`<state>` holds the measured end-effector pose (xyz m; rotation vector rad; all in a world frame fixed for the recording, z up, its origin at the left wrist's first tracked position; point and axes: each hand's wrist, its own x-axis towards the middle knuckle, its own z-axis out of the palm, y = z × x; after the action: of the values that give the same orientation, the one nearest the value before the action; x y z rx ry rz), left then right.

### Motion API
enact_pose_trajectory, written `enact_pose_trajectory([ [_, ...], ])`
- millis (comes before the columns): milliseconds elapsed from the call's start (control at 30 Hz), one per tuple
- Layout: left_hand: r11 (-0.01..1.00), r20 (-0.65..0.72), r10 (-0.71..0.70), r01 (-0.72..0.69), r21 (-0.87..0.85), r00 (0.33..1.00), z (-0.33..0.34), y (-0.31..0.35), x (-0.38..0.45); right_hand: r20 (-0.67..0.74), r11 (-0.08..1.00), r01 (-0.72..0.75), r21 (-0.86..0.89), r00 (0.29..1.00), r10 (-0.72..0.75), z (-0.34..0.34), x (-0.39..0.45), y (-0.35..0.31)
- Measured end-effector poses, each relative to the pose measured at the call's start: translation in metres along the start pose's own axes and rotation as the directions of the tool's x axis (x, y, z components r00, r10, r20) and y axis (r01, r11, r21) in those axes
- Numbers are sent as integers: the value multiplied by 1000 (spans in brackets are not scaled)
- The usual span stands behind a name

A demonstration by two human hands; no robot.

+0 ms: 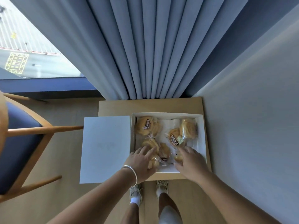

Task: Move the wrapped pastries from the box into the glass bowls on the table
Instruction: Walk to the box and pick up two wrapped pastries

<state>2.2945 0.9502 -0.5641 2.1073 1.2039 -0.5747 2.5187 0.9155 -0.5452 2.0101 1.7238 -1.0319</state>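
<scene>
A white open box (202, 135) lies on a small wooden table (145, 105), its lid (105, 147) folded out flat to the left. Inside are several golden pastries in clear wrappers, among them one at the back left (148, 127) and one at the back right (188, 128). My left hand (140, 164), with a silver bangle at the wrist, closes its fingers around a wrapped pastry (152, 162) at the box's near left. My right hand (191, 162) grips another wrapped pastry (178, 158) at the near middle. No glass bowl is in view.
A wooden chair with a blue seat (19, 143) stands to the left of the table. Blue curtains (153, 54) hang behind the table, and a pale wall (258, 126) runs along its right side. My feet (148, 189) are at the table's near edge.
</scene>
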Motion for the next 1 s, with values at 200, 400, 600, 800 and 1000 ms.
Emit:
enact_pose_trajectory([
  [200,1000,-18,3,-2,21,1000,-2,0,6,14,998,-2,-57,1000,2,17,13,7],
  [400,999,-37,-9,11,44,999,-10,5,6,-28,986,-5,-166,1000,1,18,19,7],
  [600,1000,-92,-6,7,19,996,-23,9,-7,-71,994,5,-109,997,-13,4,9,2],
  [800,1000,-180,5,-3,11,984,-65,12,-27,-146,999,29,-44,989,-35,-31,-9,-12],
  [1000,1000,-278,-5,11,19,961,-117,17,-60,-233,997,59,-52,970,-69,-85,-33,-42],
])
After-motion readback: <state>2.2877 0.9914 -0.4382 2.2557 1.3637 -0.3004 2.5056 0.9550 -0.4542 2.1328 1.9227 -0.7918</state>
